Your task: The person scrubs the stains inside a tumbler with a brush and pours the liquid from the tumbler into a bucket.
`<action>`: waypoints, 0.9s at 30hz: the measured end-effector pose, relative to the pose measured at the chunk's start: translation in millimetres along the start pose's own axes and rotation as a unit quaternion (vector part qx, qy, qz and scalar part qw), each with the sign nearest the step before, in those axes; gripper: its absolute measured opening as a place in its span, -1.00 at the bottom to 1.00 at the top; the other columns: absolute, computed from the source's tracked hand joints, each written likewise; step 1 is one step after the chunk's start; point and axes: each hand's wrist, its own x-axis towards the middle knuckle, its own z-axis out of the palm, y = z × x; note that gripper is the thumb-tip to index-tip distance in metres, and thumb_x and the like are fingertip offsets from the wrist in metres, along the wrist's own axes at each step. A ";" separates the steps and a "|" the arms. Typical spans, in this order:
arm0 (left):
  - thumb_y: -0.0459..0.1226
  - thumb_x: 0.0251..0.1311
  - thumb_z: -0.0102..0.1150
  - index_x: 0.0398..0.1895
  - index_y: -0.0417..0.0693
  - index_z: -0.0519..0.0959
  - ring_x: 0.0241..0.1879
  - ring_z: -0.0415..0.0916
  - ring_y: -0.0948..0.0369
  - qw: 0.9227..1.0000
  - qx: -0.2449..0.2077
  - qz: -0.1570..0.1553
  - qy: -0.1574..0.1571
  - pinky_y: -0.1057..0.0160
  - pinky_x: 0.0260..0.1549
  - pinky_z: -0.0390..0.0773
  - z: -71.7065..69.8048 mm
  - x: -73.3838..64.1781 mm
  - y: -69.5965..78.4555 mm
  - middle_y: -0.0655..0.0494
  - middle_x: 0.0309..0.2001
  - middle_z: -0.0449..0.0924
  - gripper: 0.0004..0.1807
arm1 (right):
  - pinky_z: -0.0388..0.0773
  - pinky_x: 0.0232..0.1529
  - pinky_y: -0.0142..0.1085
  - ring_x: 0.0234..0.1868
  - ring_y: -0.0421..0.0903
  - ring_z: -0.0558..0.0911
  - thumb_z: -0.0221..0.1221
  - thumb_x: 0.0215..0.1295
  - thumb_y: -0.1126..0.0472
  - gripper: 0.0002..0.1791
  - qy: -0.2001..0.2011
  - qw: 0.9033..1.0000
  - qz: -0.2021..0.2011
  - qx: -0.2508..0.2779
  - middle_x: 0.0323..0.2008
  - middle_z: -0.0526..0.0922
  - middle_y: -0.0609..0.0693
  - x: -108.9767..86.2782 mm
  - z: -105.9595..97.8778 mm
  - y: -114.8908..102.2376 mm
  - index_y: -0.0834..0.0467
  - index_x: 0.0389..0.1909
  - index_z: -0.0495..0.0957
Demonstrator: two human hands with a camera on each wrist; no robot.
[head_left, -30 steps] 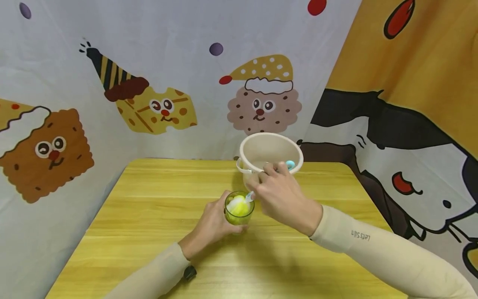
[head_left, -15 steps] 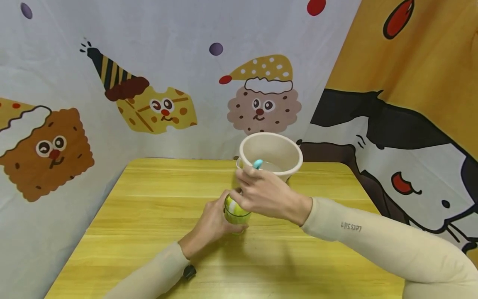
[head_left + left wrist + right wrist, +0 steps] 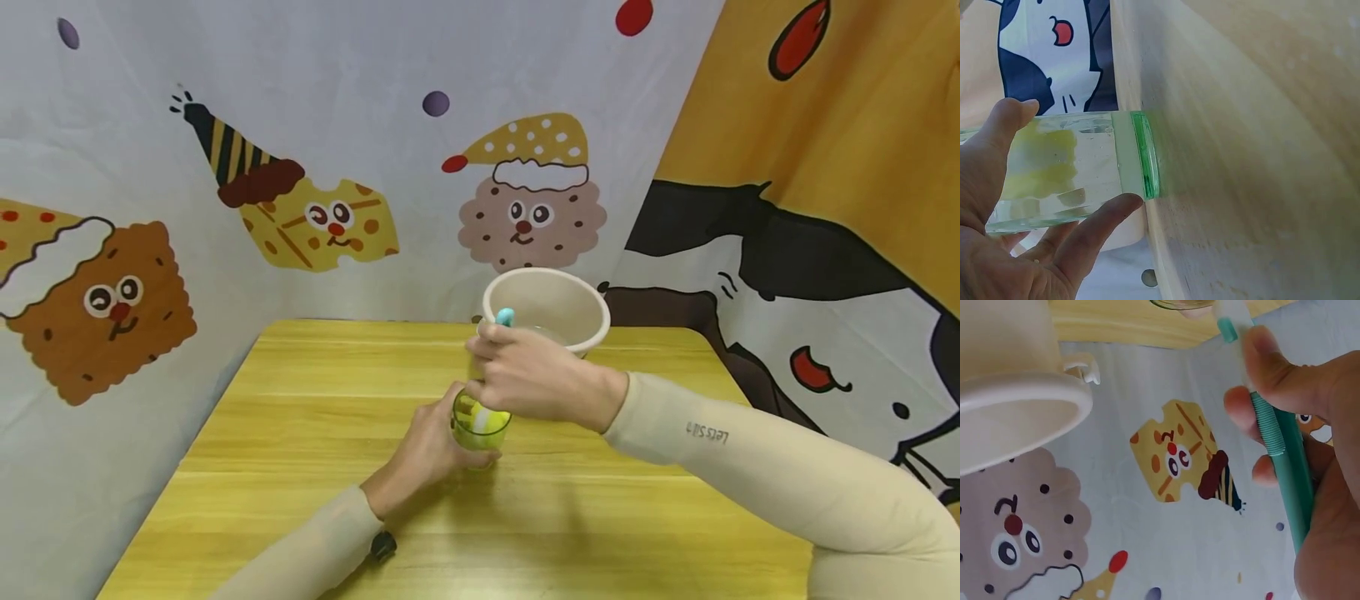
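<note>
My left hand grips a clear green-tinted glass, which stands upright at the wooden tabletop. Thumb and fingers wrap its sides in the left wrist view, near the green base. A yellow and white sponge head sits inside the glass, well above its bottom. It belongs to a sponge cup brush whose teal handle my right hand grips over the rim. The handle's blue end pokes up above the right hand. That hand hides the far side of the rim in the head view.
A cream bucket with a side handle stands just behind the right hand, near the table's back edge. The wooden table reaches a cartoon-printed cloth at the back. A small black object shows beside the left wrist.
My right hand has shifted left over the glass and turned, swinging the brush handle's end from right to left. The sponge has turned inside. My left hand and the glass stay nearly still.
</note>
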 end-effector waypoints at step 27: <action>-0.01 -0.05 0.98 0.33 0.17 0.53 0.00 0.86 0.25 1.000 -0.016 -0.009 0.000 0.29 -0.05 0.83 2.0 0.0 -1.6 0.25 0.03 0.86 -0.07 | 0.53 0.31 -0.15 0.17 -0.08 0.69 0.65 0.16 0.09 -0.73 0.036 0.991 0.056 0.112 -0.13 0.93 -0.14 -16.2 20.2 -5.5 -0.09 -0.21 0.75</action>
